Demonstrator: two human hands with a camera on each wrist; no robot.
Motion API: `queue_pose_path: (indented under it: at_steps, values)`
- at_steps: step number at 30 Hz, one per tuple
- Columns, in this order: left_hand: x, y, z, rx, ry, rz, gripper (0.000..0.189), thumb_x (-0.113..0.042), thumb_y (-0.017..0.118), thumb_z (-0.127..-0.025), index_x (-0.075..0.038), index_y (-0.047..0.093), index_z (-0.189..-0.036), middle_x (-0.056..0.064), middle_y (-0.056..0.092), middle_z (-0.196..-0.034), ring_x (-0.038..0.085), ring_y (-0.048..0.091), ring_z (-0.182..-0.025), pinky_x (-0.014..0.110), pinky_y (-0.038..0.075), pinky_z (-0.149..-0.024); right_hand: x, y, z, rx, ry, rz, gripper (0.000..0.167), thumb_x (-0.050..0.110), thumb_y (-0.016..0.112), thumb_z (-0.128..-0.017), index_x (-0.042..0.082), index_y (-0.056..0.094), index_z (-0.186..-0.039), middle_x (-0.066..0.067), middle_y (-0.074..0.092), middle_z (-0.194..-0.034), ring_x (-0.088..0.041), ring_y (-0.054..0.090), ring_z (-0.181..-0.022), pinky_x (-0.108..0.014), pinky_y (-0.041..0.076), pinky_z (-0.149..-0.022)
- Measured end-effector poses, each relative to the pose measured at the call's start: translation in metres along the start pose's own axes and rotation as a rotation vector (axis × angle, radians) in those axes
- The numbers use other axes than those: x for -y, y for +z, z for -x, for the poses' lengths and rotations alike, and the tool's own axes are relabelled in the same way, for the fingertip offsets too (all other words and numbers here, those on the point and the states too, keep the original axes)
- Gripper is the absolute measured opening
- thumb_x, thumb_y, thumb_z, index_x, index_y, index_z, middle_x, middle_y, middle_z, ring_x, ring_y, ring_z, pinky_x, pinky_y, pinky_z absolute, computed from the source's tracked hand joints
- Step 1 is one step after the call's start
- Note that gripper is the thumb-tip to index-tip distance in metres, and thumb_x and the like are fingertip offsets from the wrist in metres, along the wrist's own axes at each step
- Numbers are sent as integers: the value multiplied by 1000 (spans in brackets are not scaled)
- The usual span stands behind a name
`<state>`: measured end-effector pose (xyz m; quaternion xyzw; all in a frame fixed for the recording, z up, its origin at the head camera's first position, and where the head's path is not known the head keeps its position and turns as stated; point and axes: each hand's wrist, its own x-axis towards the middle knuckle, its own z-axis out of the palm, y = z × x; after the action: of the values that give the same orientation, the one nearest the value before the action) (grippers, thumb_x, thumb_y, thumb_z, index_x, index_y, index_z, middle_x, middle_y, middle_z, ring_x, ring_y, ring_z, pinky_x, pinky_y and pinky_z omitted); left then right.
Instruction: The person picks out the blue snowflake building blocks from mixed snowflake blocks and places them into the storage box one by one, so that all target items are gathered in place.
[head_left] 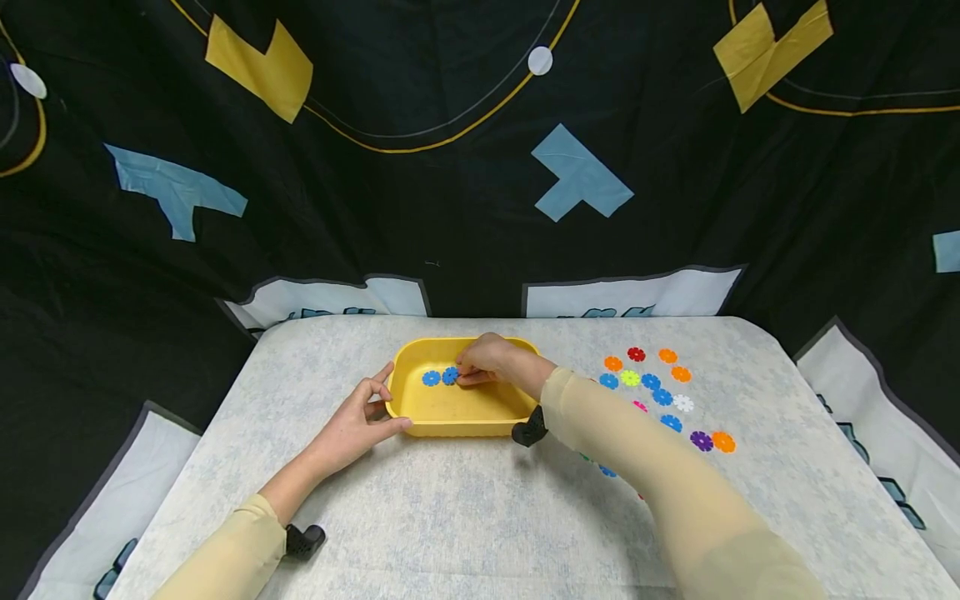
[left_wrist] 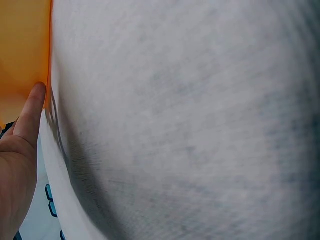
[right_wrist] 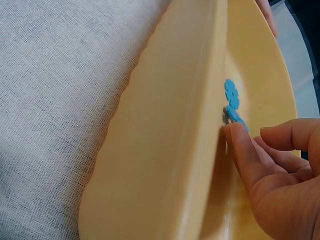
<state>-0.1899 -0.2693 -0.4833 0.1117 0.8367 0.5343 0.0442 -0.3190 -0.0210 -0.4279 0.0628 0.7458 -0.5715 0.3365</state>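
Note:
A yellow plastic tray [head_left: 450, 407] stands on the cloth-covered table. At its left end my left hand [head_left: 363, 425] holds it, thumb at the front corner and fingers along the side; in the left wrist view one digit [left_wrist: 33, 107] lies against the tray wall. My right hand [head_left: 491, 360] reaches down inside the tray, pinching a tilted blue flower-shaped disc [right_wrist: 235, 115] at its fingertips. Directly beside that piece, a flat blue disc [head_left: 431, 378] lies on the tray floor. My right fingers partly hide the pinched disc.
Several loose flower discs lie right of the tray, among them a red disc [head_left: 636, 354], a purple disc [head_left: 701, 441] and a white disc [head_left: 683, 402]. My right sleeve [head_left: 637, 442] covers part of this group. A black curtain [head_left: 450, 233] hangs behind the table.

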Motion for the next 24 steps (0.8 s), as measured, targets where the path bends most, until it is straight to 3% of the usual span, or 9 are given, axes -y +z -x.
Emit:
queue_pose_path:
  at_steps: [15,24]
  values:
    - [-3,1,0,7,-2,4,55,-34,81,-90,-5,42,-115,1,15,-170,39,54,-132,39,51,-102,0,-6,2,18,-2,5,30,4,64,-101,-7,61,-128,-21,70,-104,-31,73,-102,-35,57,-89]
    - [-5,1,0,-1,-6,-3,55,-34,82,-89,-6,42,-114,2,16,-170,37,58,-129,42,50,-103,-5,-15,5,67,-62,31,34,7,60,-104,-8,58,-134,-27,67,-120,-34,70,-108,-36,56,-91]
